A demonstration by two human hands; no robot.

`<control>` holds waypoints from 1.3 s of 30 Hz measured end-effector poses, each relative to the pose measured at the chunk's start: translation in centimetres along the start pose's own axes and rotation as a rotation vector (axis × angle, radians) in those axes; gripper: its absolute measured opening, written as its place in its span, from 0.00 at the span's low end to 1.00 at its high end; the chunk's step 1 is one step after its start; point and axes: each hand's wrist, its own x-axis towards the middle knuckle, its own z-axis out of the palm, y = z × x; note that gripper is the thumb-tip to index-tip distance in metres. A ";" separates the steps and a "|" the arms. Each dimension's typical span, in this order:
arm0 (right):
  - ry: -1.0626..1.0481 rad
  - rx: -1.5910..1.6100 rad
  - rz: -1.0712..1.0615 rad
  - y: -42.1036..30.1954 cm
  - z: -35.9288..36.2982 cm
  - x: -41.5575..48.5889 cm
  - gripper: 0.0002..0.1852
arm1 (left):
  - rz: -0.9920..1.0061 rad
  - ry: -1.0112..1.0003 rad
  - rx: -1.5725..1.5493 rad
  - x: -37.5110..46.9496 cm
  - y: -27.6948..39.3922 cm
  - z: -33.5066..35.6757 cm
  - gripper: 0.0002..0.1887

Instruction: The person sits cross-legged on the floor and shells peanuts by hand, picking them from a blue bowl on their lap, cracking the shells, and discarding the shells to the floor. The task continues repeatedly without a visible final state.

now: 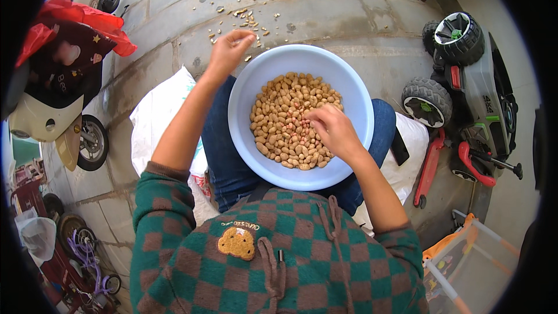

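A light blue plastic basin (244,139) rests on my lap, on blue jeans. In it lies a heap of unshelled peanuts (279,109), with some pink shelled kernels (290,126) on top near the middle. My left hand (231,50) is raised past the basin's far left rim, over the floor, its fingers bent together; whether something is between them cannot be told. My right hand (333,130) is over the right part of the heap, fingers curled down at the peanuts, their tips partly hidden. Broken peanut shells (248,19) are scattered on the stone floor beyond the basin.
White sacks (161,109) lie at both sides of my legs, with a black phone (399,147) on the right one. Farther right are a toy vehicle (479,91) and a red scooter (429,170). At left stand a motor scooter (48,115) and a purple children's bike (87,257).
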 end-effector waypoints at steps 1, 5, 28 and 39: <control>-0.001 -0.077 -0.054 0.4 0.9 1.3 0.07 | -0.010 -0.020 -0.070 -1.4 0.5 0.9 0.14; -0.095 -0.300 -0.086 1.6 4.9 5.4 0.07 | 0.002 -0.053 -0.291 -5.1 1.4 3.0 0.12; -0.008 0.307 0.080 3.1 7.6 6.4 0.09 | -0.065 -0.191 -0.401 -9.5 -0.6 4.4 0.08; -0.045 1.075 0.232 1.4 6.8 2.2 0.13 | -0.260 -0.340 -0.622 -15.6 -0.1 5.6 0.12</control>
